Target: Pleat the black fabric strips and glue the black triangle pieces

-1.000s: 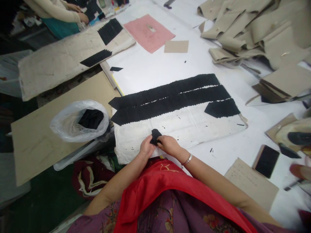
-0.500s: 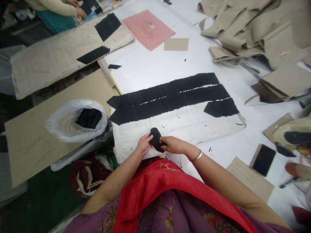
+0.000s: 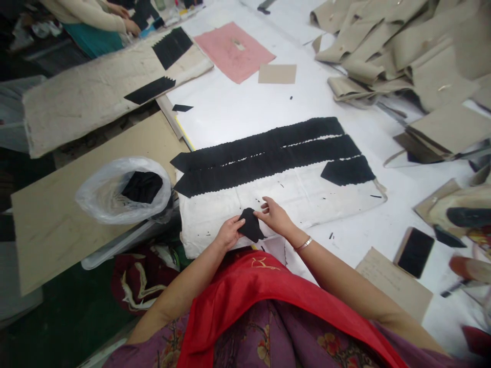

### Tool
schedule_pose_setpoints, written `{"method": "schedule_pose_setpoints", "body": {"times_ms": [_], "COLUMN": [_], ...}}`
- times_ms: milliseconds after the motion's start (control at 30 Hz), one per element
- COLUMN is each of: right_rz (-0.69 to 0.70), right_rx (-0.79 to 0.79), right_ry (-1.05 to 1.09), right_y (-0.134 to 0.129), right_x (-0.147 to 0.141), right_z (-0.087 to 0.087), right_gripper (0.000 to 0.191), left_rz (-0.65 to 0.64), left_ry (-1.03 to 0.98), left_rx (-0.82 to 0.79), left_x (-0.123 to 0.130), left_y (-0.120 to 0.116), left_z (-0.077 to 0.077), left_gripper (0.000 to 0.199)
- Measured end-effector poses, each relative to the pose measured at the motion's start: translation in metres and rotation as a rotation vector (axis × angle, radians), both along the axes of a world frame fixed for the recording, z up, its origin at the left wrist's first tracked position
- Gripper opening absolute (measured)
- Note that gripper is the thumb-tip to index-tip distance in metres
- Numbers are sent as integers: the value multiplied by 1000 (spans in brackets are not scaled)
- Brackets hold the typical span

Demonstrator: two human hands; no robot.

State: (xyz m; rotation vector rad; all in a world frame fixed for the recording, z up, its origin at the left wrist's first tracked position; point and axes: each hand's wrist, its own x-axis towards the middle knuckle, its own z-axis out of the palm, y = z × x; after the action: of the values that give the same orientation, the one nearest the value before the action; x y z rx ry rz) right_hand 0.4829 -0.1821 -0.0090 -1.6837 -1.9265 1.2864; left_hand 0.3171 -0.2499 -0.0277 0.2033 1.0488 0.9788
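Note:
My left hand (image 3: pixel 229 232) pinches a small black fabric piece (image 3: pixel 251 226) by its left edge, in front of my red apron (image 3: pixel 253 276). It may be a stack; I cannot tell how many layers. My right hand (image 3: pixel 276 217) is at the piece's upper right edge with its fingers apart, one fingertip touching or very near it. Below both hands lies a white cloth pad (image 3: pixel 215 214). Two long rows of overlapping black pieces (image 3: pixel 264 153) cover its far part, and a shorter black row (image 3: pixel 348 170) lies at its right end.
Left of the pad stands a bin lined with clear plastic (image 3: pixel 86 197), black fabric inside. Beige folded material (image 3: pixel 383 46) is heaped at the far right. A phone (image 3: pixel 415 253) lies on the right. Another person's hands (image 3: pixel 130 25) work at the far left.
My right hand has lifted from its grip on the black piece, moving up with fingers spreading. The left hand keeps hold, and the piece sits slightly lower and further right.

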Motion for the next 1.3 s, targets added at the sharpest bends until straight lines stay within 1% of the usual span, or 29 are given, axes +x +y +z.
{"method": "schedule_pose_setpoints", "body": {"times_ms": [33,67,133,167,200,233,300,333,400,433,467,500,533,600,633,667,700,733,800,833,867,900,967,1033,1133,1233,1300], "right_rz": [-84,-135,-169,-184,-216,-265,-395,-438,-451,-426,-394,-363,-331,-230,-140,-27,102,234,445,511,551,568,554,540,541,525,509], "right_rx": [-122,-266,-544,-636,-683,-691,-634,-595,-522,-480,-418,-323,-191,133,280,388,452,473,453,445,449,464,509,529,547,572,583], "right_ry": [63,151,378,499,614,717,881,934,937,878,781,656,518,258,156,75,11,-43,-139,-182,-221,-254,-302,-326,-316,-289,-276], "right_y": [-6,-12,-27,-34,-41,-47,-57,-60,-65,-66,-65,-64,-61,-52,-46,-40,-34,-28,-19,-16,-15,-14,-15,-17,-19,-20,-21], "right_x": [4,6,8,8,7,6,4,4,8,12,18,25,33,51,59,65,69,71,68,64,61,57,51,48,49,53,56], "right_z": [-2,-4,-5,-5,-4,-3,-2,-1,-1,-2,-3,-4,-4,-4,-3,-2,-1,0,1,0,-2,-5,-12,-21,-31,-36,-39], "right_gripper": [58,52,44,41,40,40,42,43,42,42,43,45,49,63,69,71,69,61,35,23,17,16,18,24,35,41,41], "left_rz": [0,-7,-32,-35,-27,-10,14,3,-42,-62,-80,-101,-128,-213,-267,-326,-386,-447,-552,-591,-622,-644,-668,-682,-705,-682,-666], "left_ry": [15,35,92,121,140,147,124,107,101,125,172,241,328,523,610,681,737,782,871,922,980,1037,1134,1179,1155,1094,1083], "left_rx": [3,9,31,52,76,102,151,163,171,175,181,198,233,359,439,522,599,662,757,795,830,862,908,920,875,828,833], "left_x": [0,1,4,8,12,17,28,34,45,49,52,53,52,46,42,38,34,31,26,25,23,22,20,18,16,16,17], "left_y": [0,1,2,3,3,3,-1,-3,-8,-10,-10,-9,-7,1,6,10,14,18,22,23,24,25,27,31,36,38,38], "left_z": [1,3,8,12,15,18,22,22,18,15,12,9,7,6,6,7,8,8,6,4,0,-4,-14,-23,-34,-37,-38], "left_gripper": [35,35,35,36,39,43,50,49,40,36,32,30,28,22,19,18,18,18,16,16,17,19,26,33,38,45,45]}}
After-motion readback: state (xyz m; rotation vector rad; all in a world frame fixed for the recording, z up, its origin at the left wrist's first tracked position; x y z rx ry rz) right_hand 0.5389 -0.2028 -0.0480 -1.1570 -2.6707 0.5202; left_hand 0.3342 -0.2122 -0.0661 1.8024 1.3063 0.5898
